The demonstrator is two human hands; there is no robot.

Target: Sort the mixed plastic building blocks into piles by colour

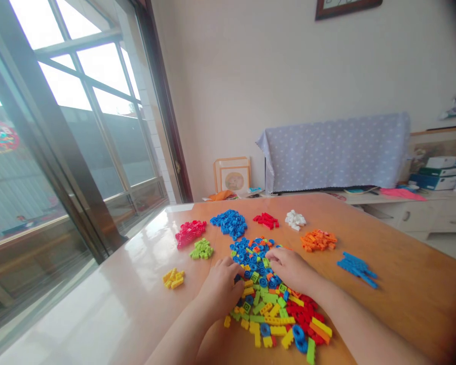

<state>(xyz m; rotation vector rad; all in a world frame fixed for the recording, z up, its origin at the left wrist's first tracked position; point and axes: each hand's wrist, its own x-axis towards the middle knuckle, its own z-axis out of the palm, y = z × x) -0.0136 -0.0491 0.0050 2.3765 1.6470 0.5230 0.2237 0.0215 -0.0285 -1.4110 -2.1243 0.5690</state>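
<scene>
A mixed pile of toy building blocks (268, 307) in blue, green, yellow, red and orange lies on the table in front of me. My left hand (221, 283) is at the pile's left edge, fingers curled. A dark blue block (238, 278) shows between its thumb and forefinger; whether it is gripped or lies beneath is unclear. On the pile's upper right, my right hand (292, 267) reaches in with bent fingers drawn together among the blocks. Its fingertips are partly hidden, and anything in them is too small to tell.
Sorted heaps ring the pile: yellow (174, 278), light green (201, 249), pink-red (190, 233), blue (229, 223), red (266, 220), white (295, 219), orange (318, 240) and long blue blocks (357, 268). The brown table (397, 304) has a glossy surface. A cloth-covered object (334, 154) stands behind.
</scene>
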